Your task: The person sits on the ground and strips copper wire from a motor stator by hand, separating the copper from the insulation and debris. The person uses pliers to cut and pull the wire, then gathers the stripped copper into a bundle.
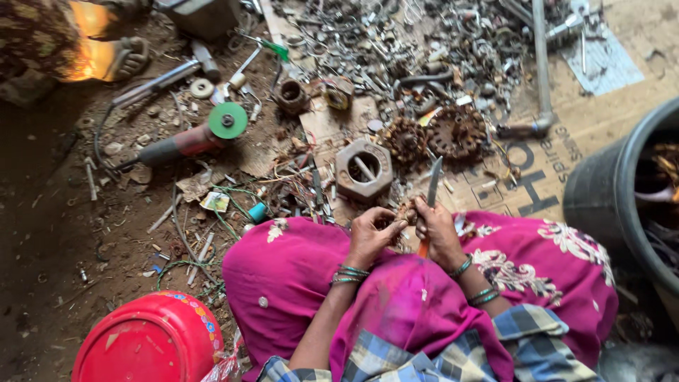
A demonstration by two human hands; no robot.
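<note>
Just below the middle of the frame, the left hand curls its fingers tight around a small rusty brown lump of scrap, which sits between both hands over the magenta cloth covering the lap. The right hand is closed in a fist on one knife with a flat grey steel blade pointing up and an orange handle showing below the fist; the blade's base lies just beside the lump (whether it touches, I cannot tell). Above the hands lies one big hexagonal nut, dull and pitted, on worn cardboard. To its right sit two rusty toothed gears. At centre left lies one angle grinder with a green disc. One glossy red plastic tub fills the lower left, and one black bucket stands at the right edge
</note>
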